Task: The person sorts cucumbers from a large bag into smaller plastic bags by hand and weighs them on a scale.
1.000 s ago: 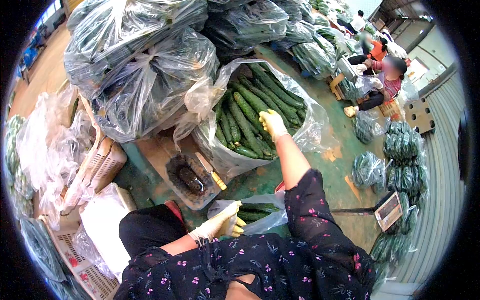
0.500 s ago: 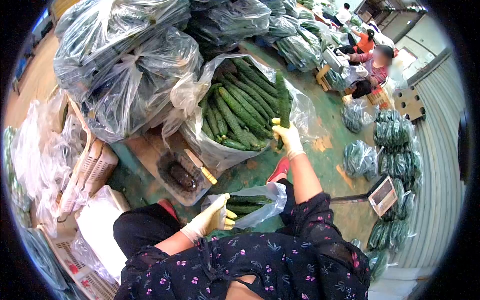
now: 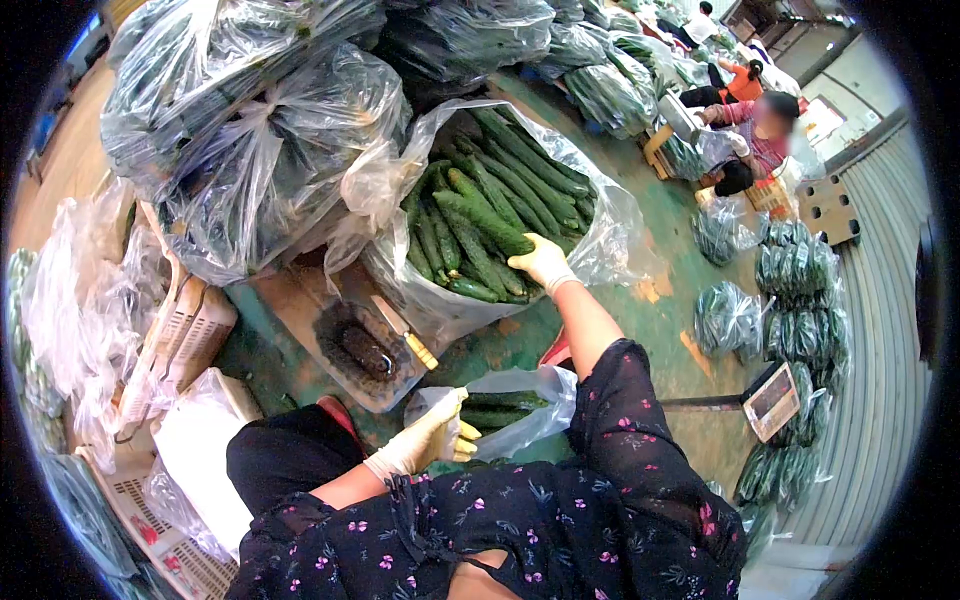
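Note:
My right hand, in a pale yellow glove, grips the end of a cucumber that lies slanting over the others in a large open plastic bag. In my lap area, my gloved left hand holds the left side of a small clear bag, its fingers curled at the edge. Dark green cucumbers show inside the small bag. Left of it, a knife with a yellow handle rests on the rim of a dark, dirty tray.
Big tied bags of cucumbers are piled at the upper left. Crates and loose plastic bags are at the left. A scale display and packed bags stand at the right. Several people sit at the upper right, one in stripes.
My right hand has moved left and slightly up, over the big bag. The cucumber it held upright now lies slanted across the pile. My left hand has barely moved.

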`<state>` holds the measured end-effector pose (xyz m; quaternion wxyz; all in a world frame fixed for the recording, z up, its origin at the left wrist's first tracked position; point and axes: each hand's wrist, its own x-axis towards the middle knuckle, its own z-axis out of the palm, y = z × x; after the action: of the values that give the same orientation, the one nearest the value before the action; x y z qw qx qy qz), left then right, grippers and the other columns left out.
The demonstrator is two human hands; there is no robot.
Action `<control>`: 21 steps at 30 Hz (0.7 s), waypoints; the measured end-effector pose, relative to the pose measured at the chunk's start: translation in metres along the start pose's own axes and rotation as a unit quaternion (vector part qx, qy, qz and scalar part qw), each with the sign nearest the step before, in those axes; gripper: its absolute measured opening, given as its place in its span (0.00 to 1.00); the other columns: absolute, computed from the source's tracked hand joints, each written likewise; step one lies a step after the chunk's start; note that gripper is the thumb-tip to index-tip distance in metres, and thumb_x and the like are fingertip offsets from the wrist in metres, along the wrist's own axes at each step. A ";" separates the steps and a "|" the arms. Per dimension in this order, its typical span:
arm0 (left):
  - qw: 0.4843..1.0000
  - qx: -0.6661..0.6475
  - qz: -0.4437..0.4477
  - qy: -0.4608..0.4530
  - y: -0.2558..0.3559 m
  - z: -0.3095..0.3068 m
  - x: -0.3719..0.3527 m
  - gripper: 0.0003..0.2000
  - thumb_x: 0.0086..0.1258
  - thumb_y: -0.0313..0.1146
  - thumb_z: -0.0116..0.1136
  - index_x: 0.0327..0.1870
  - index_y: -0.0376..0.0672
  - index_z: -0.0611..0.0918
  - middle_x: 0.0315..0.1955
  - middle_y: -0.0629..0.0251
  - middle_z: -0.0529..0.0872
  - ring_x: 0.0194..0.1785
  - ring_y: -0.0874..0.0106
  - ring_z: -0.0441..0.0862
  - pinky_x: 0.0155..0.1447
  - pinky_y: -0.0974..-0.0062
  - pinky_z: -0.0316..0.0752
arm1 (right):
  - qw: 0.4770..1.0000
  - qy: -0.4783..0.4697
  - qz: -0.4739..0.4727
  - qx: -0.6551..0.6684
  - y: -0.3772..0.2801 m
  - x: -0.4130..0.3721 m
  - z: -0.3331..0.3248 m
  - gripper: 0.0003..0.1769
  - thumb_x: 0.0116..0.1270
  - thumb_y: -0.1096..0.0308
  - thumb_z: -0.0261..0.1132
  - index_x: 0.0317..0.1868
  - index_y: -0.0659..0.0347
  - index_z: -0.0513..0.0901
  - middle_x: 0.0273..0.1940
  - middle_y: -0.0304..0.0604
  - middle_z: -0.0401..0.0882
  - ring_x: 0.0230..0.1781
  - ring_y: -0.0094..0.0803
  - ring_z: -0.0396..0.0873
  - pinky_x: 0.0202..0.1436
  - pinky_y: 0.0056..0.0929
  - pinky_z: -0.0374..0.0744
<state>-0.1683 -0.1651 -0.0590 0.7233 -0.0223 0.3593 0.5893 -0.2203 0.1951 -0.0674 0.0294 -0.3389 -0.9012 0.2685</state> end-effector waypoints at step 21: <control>1.000 -0.002 -0.007 0.000 -0.011 -0.010 -0.003 0.35 0.59 0.67 0.53 0.61 0.53 0.66 0.42 0.57 0.76 0.43 0.60 0.77 0.49 0.59 0.73 | 0.746 -0.221 0.086 0.622 -0.003 -0.064 -0.044 0.20 0.59 0.67 0.66 0.50 0.68 0.76 0.41 0.49 0.82 0.37 0.40 0.83 0.46 0.37 0.81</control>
<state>-0.1635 -0.1754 -0.0692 0.7275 -0.0261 0.3577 0.5849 -0.1628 0.1737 -0.0201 0.0107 -0.2532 -0.4828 0.8383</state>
